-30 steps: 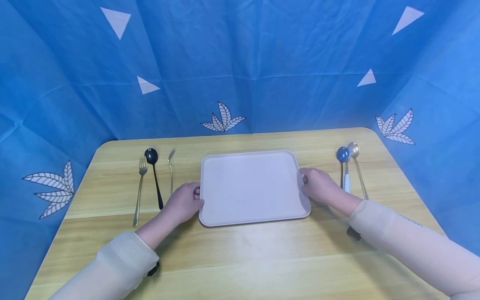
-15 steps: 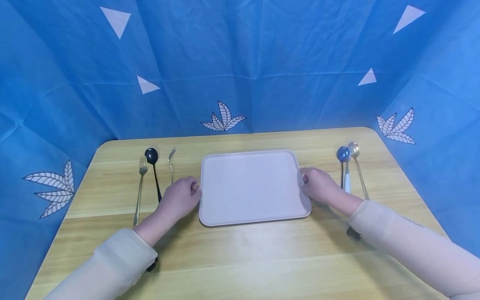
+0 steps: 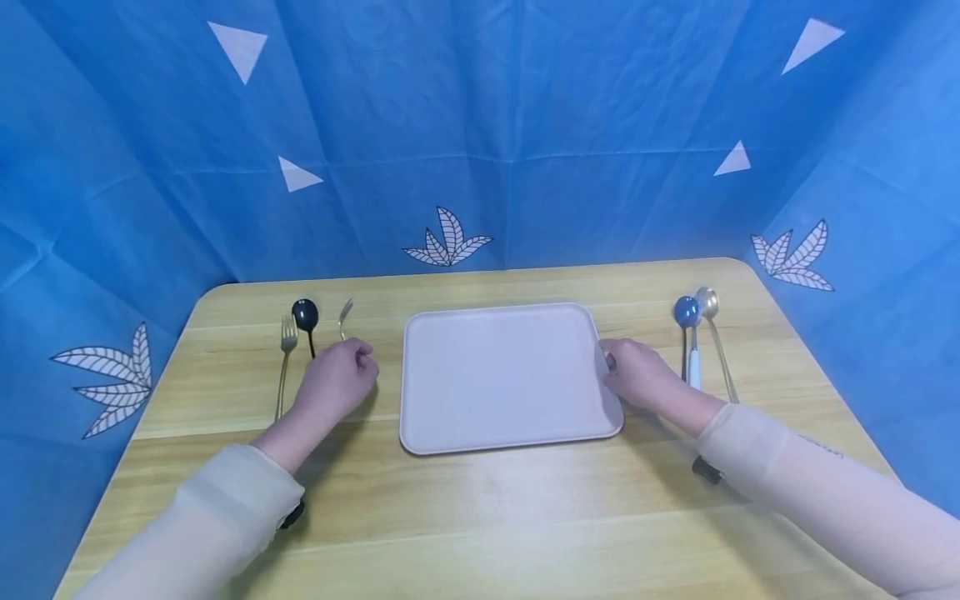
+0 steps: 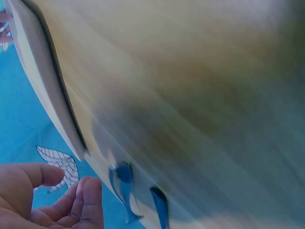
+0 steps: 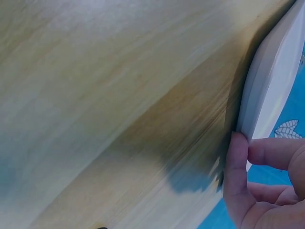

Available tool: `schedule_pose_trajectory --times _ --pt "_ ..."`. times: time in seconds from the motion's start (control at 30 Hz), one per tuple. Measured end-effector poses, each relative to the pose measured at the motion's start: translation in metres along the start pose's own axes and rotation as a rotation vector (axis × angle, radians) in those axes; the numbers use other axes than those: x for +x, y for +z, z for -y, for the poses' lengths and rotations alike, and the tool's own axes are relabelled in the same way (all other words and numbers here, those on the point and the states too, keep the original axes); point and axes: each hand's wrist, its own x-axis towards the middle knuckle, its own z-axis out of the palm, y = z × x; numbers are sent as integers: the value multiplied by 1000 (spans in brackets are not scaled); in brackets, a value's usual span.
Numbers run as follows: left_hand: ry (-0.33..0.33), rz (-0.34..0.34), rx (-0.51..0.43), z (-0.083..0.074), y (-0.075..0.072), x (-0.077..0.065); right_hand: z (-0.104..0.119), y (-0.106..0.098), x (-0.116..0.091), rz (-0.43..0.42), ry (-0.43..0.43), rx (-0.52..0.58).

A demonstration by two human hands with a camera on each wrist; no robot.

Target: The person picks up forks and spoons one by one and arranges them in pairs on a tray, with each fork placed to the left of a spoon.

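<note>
Beside the tray (image 3: 502,379), the left hand (image 3: 339,381) hangs loosely curled, empty. The right hand (image 3: 637,372) pinches the rim (image 5: 256,93), seemingly for steadiness

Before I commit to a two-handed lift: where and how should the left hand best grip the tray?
Probably midway along the tray's left short edge, with the left hand coming in from the left, thumb above and fingers beneath. That edge is uncovered, and the right hand pinches the opposite short edge, which suggests the rim suits a pinch and the load should balance.
</note>
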Motion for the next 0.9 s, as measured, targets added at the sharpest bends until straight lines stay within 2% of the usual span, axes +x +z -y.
schedule_pose_trajectory --times 0.27,0.53,0.9 --pt "-41 -21 14 11 -8 8 2 0 0 8 27 -6" --pt "-19 -88 37 20 -12 14 1 2 1 12 51 -38" --pt "-56 -68 62 28 -12 18 0 3 2 2 47 -18"
